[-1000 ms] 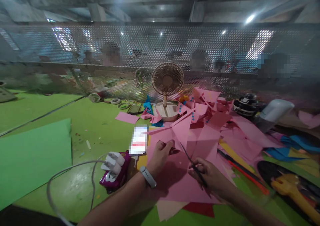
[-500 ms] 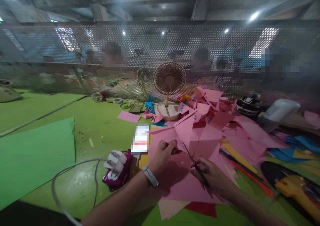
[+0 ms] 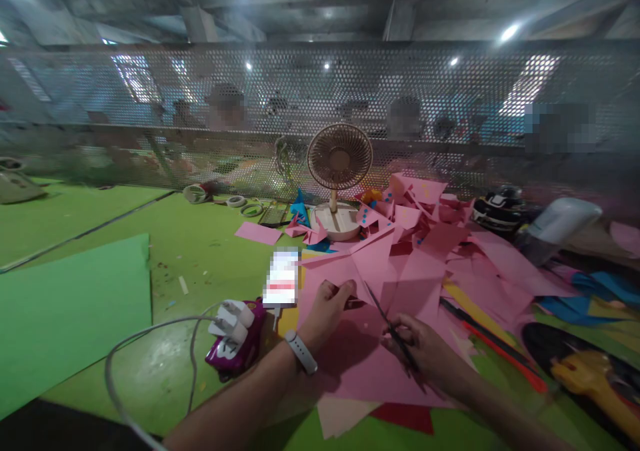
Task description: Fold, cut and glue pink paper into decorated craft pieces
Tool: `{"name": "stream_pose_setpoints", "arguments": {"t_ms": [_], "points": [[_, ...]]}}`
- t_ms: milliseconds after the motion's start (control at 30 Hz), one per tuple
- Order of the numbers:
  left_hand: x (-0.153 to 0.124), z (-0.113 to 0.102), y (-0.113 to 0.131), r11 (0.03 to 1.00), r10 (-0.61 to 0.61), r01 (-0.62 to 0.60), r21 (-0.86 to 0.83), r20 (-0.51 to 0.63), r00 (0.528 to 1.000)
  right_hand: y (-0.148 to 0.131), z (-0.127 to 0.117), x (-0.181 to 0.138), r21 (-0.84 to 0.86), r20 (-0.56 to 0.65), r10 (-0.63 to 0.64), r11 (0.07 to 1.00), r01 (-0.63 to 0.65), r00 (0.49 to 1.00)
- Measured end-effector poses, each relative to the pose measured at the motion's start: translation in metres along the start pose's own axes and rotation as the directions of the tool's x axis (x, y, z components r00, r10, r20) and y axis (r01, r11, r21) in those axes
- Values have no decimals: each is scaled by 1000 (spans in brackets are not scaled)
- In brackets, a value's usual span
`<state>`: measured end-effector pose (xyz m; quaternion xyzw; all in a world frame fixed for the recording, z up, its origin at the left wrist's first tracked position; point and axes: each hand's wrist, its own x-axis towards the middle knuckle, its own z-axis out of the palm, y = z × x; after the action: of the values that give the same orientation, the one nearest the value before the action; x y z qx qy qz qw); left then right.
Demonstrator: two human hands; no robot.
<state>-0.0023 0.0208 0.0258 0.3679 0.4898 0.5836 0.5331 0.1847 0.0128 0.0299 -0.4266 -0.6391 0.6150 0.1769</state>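
In my right hand [image 3: 415,344] is a pair of dark-handled scissors [image 3: 400,344], seen nearly edge-on, with the slim blades pointing up and left. My left hand [image 3: 333,304], a pale-banded watch on its wrist, is closed in a pinch on a small piece of pink paper [image 3: 356,302]; the fingertips partly hide it. The blade tips are just right of this piece, and I cannot tell if they touch it. Beneath both hands lies a large pink paper sheet [image 3: 350,371], with a heap of cut and folded pink paper [image 3: 415,238] beyond.
A small fan [image 3: 340,161] stands before a perforated metal screen [image 3: 280,91]. Left of my hands are a lit phone [image 3: 281,278], a purple power block [image 3: 237,351] with white plugs, and a green sheet [image 3: 80,311]. Rightward lie a red-and-black tool [image 3: 500,351] and a dark tray [image 3: 537,338].
Almost nothing differs. The pink flap beyond my left hand has shifted slightly right; both hands keep their grip and place.
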Motion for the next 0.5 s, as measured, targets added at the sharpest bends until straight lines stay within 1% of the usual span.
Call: {"name": "stream_pose_setpoints", "arguments": {"t_ms": [233, 400, 500], "points": [[0, 0, -3, 999, -35, 35, -1, -7, 999, -2, 2, 0, 61, 1, -11, 998, 11, 1000], [-2, 2, 0, 1000, -18, 17, 5, 37, 999, 13, 3, 6, 55, -43, -42, 997, 44, 998], [-3, 3, 1, 1000, -8, 9, -15, 50, 999, 19, 3, 8, 23, -30, -64, 998, 65, 997]]}}
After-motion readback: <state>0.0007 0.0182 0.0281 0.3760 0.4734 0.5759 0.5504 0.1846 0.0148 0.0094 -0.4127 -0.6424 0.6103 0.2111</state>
